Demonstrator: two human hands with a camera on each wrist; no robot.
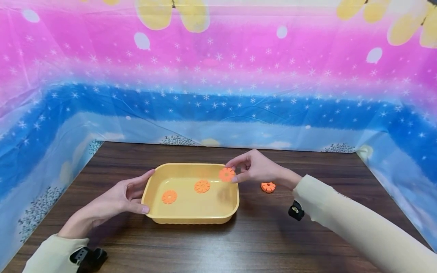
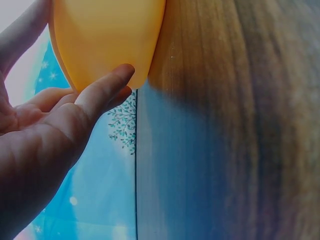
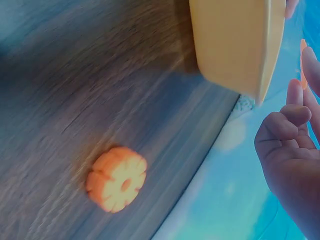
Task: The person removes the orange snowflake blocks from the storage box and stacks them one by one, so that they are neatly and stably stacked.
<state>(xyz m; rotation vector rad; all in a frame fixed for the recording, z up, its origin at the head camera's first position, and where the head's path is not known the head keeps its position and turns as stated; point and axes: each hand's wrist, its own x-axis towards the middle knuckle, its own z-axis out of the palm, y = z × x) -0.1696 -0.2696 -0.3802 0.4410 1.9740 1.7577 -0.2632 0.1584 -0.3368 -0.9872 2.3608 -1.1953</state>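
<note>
A yellow rectangular plastic tub (image 1: 191, 221) stands on the table in the head view. My left hand (image 1: 121, 197) grips its left end, thumb over the near corner of the rim and fingertips at the far corner; the left wrist view shows fingers (image 2: 100, 92) against the outer wall. Over the tub's right end, my right hand (image 1: 257, 168) pinches an orange flower-shaped notched disc (image 1: 227, 174) between thumb and fingers. Two similar discs, one left (image 1: 169, 197) and one near the middle (image 1: 202, 186), lie flat on the tub's floor, apart from each other.
A short stack of orange discs (image 1: 268, 187) sits on the table right of the tub, below my right wrist. The dark wood-grain table (image 1: 259, 242) is bordered at the back and sides by a printed pink and blue cloth (image 1: 218, 106).
</note>
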